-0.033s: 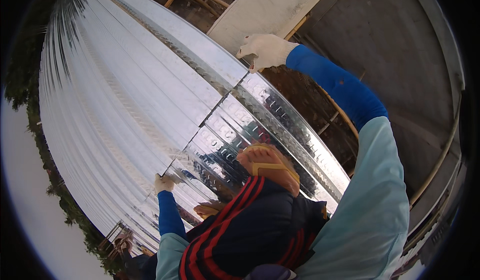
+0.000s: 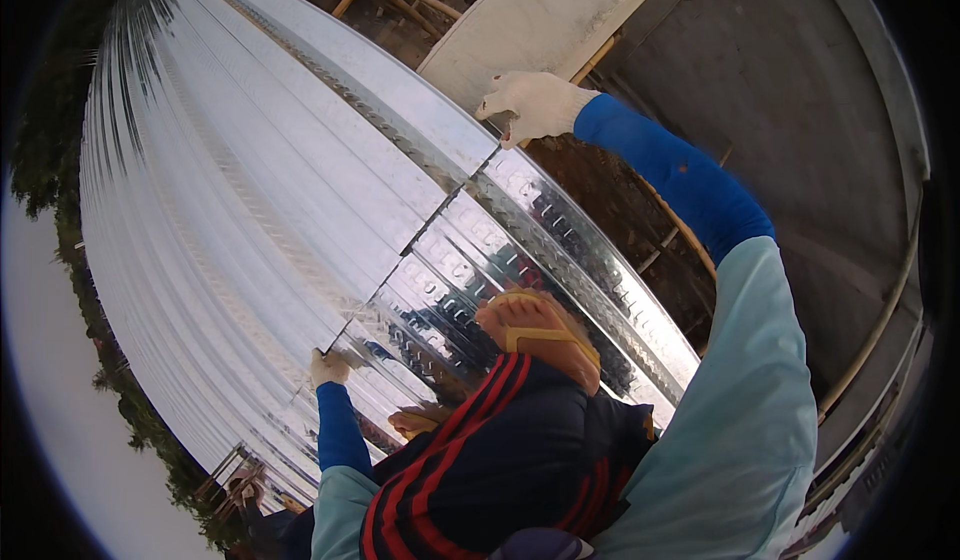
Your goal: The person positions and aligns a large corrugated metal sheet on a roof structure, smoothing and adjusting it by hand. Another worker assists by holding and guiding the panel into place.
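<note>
Long, ribbed metal roofing sheets (image 2: 300,180) spread out before me, silvery and shiny, with a dark seam where one sheet's end overlaps a more mirror-like sheet (image 2: 450,275). My left hand (image 2: 328,367), in a pale work glove, is closed on the overlapping sheet's end at the seam's near left; its fingertips are partly hidden. At the far right end of that seam, my right hand (image 2: 538,105), in a whitish glove, curls its fingers and thumb at the sheet's corner along the outer edge. Both forearms wear blue sleeves.
My feet in yellow flip-flops (image 2: 548,342) rest on the shiny sheet. Past its right edge lies a drop with bamboo poles (image 2: 672,222), a pale concrete ledge (image 2: 535,20) and a grey wall (image 2: 800,110). Another person (image 2: 262,520) is at lower left; trees (image 2: 150,415) line the left.
</note>
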### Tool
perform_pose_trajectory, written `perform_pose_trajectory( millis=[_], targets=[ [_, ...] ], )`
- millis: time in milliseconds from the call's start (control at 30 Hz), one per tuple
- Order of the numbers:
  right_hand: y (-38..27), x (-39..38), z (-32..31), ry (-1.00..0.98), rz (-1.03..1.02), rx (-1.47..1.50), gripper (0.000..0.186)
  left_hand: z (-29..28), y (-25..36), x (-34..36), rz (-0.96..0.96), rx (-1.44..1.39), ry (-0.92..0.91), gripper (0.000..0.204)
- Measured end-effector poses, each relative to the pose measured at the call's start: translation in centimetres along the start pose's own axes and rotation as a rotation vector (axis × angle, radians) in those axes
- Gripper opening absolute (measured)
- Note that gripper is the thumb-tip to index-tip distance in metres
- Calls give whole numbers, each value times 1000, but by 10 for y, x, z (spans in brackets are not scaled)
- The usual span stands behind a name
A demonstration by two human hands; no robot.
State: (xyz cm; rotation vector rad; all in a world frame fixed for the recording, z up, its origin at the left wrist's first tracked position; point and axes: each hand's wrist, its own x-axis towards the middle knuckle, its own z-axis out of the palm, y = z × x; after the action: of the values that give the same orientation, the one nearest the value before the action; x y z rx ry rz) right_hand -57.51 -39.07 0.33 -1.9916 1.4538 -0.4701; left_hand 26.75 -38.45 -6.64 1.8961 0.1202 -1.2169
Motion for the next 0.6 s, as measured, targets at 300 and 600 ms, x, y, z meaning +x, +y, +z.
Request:
perform_pose_trajectory(
  millis=[300,600],
  targets=[
    [-20,3,-30,5,71,-67,61,-13,-3,38,-2,113,-321,29],
    [-164,9,-192,912,-453,-473,50,-19,-18,46,535,879,-451,24]
  ],
)
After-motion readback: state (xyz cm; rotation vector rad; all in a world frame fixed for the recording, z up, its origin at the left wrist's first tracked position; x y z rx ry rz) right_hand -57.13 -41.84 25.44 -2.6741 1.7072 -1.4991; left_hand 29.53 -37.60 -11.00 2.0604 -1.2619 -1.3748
